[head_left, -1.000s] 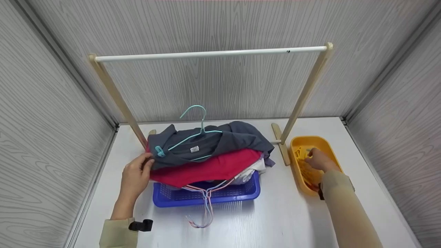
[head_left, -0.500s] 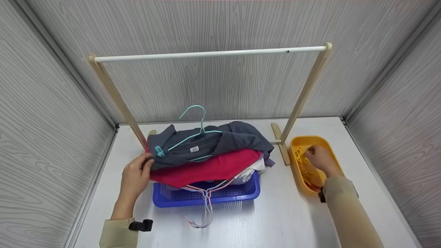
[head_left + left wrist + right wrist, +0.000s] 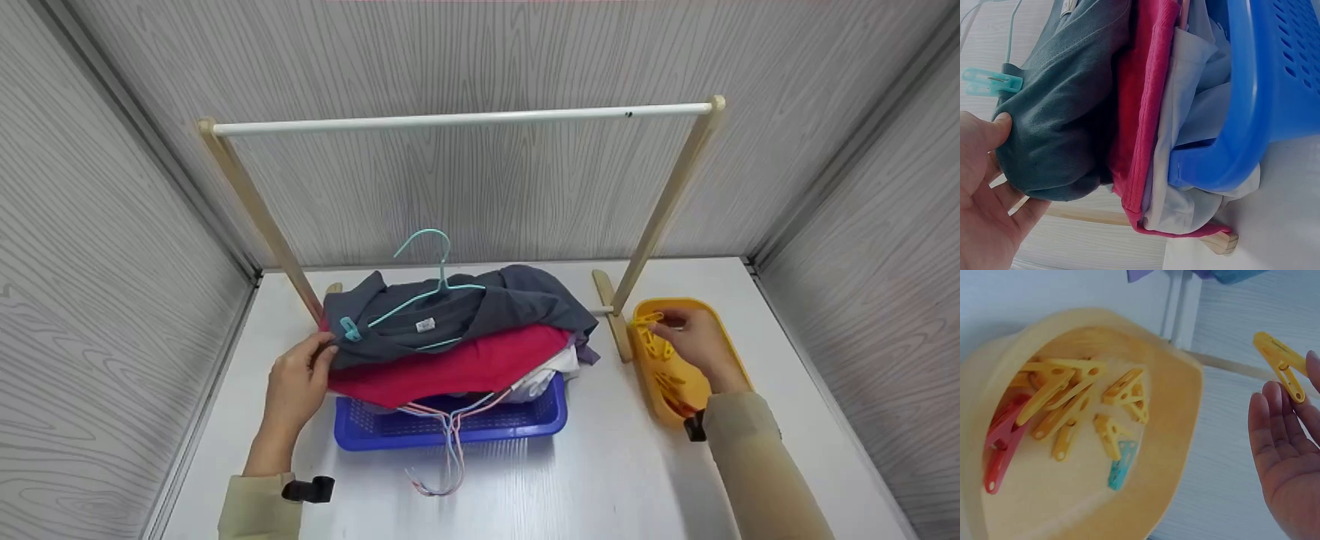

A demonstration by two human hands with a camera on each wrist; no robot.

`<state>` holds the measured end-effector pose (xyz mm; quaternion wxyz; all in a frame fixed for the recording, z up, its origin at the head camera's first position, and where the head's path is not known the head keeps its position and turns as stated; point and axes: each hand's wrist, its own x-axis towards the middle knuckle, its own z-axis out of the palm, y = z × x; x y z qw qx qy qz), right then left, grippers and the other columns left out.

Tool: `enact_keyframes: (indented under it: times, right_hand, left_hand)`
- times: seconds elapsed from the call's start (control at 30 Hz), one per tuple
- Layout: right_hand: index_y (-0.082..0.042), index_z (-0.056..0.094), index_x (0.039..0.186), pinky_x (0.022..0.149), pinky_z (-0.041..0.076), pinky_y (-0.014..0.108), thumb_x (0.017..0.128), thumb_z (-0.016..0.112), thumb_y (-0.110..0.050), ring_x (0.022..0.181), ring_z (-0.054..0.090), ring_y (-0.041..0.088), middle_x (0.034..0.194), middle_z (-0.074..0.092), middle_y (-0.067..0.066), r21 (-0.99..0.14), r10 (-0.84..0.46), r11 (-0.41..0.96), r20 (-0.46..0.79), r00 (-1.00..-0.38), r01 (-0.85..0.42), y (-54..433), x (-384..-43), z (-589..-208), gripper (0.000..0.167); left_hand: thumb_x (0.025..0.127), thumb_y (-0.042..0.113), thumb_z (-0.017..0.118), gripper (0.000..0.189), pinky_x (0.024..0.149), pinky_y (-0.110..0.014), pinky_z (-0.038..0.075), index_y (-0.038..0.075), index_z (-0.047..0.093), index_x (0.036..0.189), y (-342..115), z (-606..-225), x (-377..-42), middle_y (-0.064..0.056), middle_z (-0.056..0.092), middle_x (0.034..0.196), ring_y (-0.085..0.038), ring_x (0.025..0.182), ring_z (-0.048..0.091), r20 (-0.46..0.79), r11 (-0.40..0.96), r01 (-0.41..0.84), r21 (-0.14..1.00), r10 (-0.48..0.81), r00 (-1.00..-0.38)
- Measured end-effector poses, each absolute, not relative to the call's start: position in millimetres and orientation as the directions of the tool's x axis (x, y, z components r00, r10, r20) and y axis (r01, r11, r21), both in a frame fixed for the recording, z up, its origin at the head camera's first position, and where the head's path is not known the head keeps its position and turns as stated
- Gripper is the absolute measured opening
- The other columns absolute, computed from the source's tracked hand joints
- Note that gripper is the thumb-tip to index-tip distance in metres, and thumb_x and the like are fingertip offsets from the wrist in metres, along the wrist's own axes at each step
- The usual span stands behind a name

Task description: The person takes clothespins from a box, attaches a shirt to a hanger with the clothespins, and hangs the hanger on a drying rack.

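Note:
A dark grey shirt [image 3: 517,300] lies on top of a clothes pile, with a mint wire hanger [image 3: 442,271] through its collar. My left hand [image 3: 296,384] holds the shirt's left edge between thumb and fingers. Close to that thumb, a teal clothespin [image 3: 995,82] is clipped onto the fabric beside the hanger. My right hand [image 3: 701,341] is over the yellow tray [image 3: 1176,455], pinching a yellow clothespin [image 3: 1275,360] between thumb and fingers. Inside the tray lie several yellow clothespins, a red clothespin [image 3: 1002,450] and a teal one.
Under the pile stands a blue basket [image 3: 450,442], with pink and blue hangers [image 3: 450,450] hooking over its front. A red garment [image 3: 465,367] and white cloth lie below the shirt. Behind rises a wooden rack with a white rail [image 3: 457,120]; its right foot stands near the tray.
The right hand was reaching down among the clothespins; it has risen slightly, and a yellow clothespin now shows between its fingers. The left hand and the shirt stay in place.

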<state>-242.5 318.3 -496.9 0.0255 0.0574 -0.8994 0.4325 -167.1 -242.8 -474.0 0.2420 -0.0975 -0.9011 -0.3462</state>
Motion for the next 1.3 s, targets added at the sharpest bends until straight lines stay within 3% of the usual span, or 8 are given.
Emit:
enact_keyframes:
  times: [0.07, 0.23, 0.4, 0.73, 1.03, 1.3]
  right_hand:
    - [0.009, 0.061, 0.122, 0.072, 0.054, 0.028, 0.094, 0.067, -0.011, 0.095, 0.064, 0.033, 0.11, 0.066, 0.024, -0.804, -0.133, 0.579, 0.07, -0.989, -0.134, 329.6, -253.8, -505.8, 0.035]
    - [0.004, 0.064, 0.122, 0.072, 0.054, 0.022, 0.094, 0.068, -0.015, 0.089, 0.066, 0.02, 0.11, 0.067, 0.02, -0.834, -0.15, 0.534, 0.064, -0.987, -0.136, 321.1, -256.6, -501.6, 0.034]
    - [0.003, 0.067, 0.119, 0.074, 0.053, 0.018, 0.094, 0.067, -0.012, 0.088, 0.065, 0.024, 0.109, 0.068, 0.019, -0.835, -0.142, 0.53, 0.082, -0.986, -0.146, 303.6, -254.0, -489.5, 0.029]
    - [0.0, 0.075, 0.105, 0.072, 0.052, 0.016, 0.09, 0.07, -0.006, 0.083, 0.065, 0.029, 0.099, 0.072, 0.012, -0.762, -0.198, 0.561, 0.258, -0.946, -0.325, 269.9, -250.6, -472.3, 0.017]
    - [0.0, 0.077, 0.094, 0.071, 0.057, 0.034, 0.084, 0.075, -0.002, 0.079, 0.069, 0.023, 0.089, 0.073, 0.01, -0.572, -0.307, 0.581, 0.505, -0.807, -0.579, 237.2, -256.0, -458.1, 0.01]
    - [-0.001, 0.077, 0.092, 0.066, 0.056, 0.034, 0.085, 0.074, -0.002, 0.075, 0.068, 0.02, 0.085, 0.072, 0.008, -0.485, -0.391, 0.535, 0.584, -0.711, -0.692, 212.3, -267.1, -446.8, 0.008]
  left_hand:
    - [0.094, 0.0, 0.063, 0.013, 0.079, -0.053, 0.051, -0.004, 0.067, 0.105, -244.6, -489.1, -174.5, -0.021, 0.07, 0.1, -0.037, 0.091, 0.067, 0.483, 0.736, 0.306, 0.605, -0.033, -0.875]
    - [0.093, 0.0, 0.064, 0.013, 0.077, -0.053, 0.051, -0.003, 0.068, 0.106, -247.3, -500.7, -178.7, -0.019, 0.07, 0.099, -0.035, 0.089, 0.067, 0.502, 0.721, 0.316, 0.616, -0.05, -0.863]
    - [0.095, 0.002, 0.063, 0.013, 0.079, -0.052, 0.051, -0.002, 0.068, 0.106, -248.1, -499.9, -178.2, -0.019, 0.07, 0.101, -0.035, 0.091, 0.068, 0.485, 0.721, 0.309, 0.62, -0.043, -0.873]
    - [0.093, 0.002, 0.064, 0.012, 0.079, -0.051, 0.051, -0.002, 0.068, 0.105, -246.9, -500.9, -177.8, -0.018, 0.07, 0.101, -0.034, 0.092, 0.067, 0.473, 0.723, 0.289, 0.627, -0.059, -0.879]
    - [0.093, 0.001, 0.064, 0.013, 0.078, -0.052, 0.051, -0.002, 0.068, 0.106, -246.6, -502.3, -178.1, -0.019, 0.07, 0.101, -0.036, 0.091, 0.067, 0.496, 0.725, 0.306, 0.616, -0.056, -0.866]
    - [0.093, 0.002, 0.064, 0.012, 0.079, -0.054, 0.05, -0.001, 0.068, 0.105, -247.3, -502.0, -178.2, -0.019, 0.07, 0.099, -0.036, 0.091, 0.067, 0.505, 0.731, 0.311, 0.607, -0.054, -0.861]
